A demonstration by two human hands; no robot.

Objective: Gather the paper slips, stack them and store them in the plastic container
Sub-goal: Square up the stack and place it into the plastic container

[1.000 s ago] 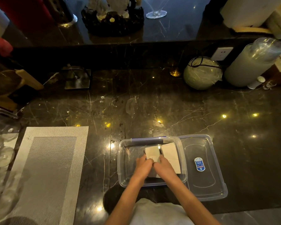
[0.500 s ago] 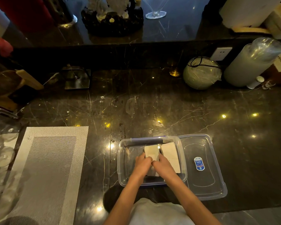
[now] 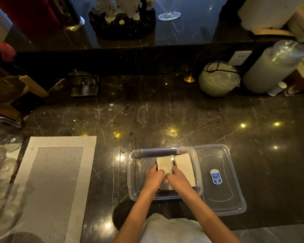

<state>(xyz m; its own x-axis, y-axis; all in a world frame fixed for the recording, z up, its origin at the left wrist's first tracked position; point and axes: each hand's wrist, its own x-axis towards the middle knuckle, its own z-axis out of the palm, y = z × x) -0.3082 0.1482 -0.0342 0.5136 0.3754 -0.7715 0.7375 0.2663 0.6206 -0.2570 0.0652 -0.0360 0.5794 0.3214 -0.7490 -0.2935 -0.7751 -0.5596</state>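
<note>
A clear plastic container [image 3: 135, 174] sits on the dark marble counter near its front edge. Inside it, both hands grip a stack of cream paper slips [image 3: 164, 165]. My left hand [image 3: 154, 178] holds the stack's left side and my right hand [image 3: 178, 178] holds its right side. A second group of cream slips [image 3: 185, 166] lies flat in the container just right of the held stack, partly under my right hand. The container's clear lid [image 3: 219, 179], with a blue sticker, lies open-side up directly to the right, touching the container.
A grey woven placemat [image 3: 54, 181] lies at the front left, with clear glassware [image 3: 0, 155] beyond its left edge. At the back right stand a wrapped round bowl [image 3: 218, 78] and a wrapped cylinder [image 3: 272, 67]. A raised ledge [image 3: 147, 55] runs along the back.
Both hands with the slip stack have shifted very slightly away from me inside the container. Nothing else has moved.
</note>
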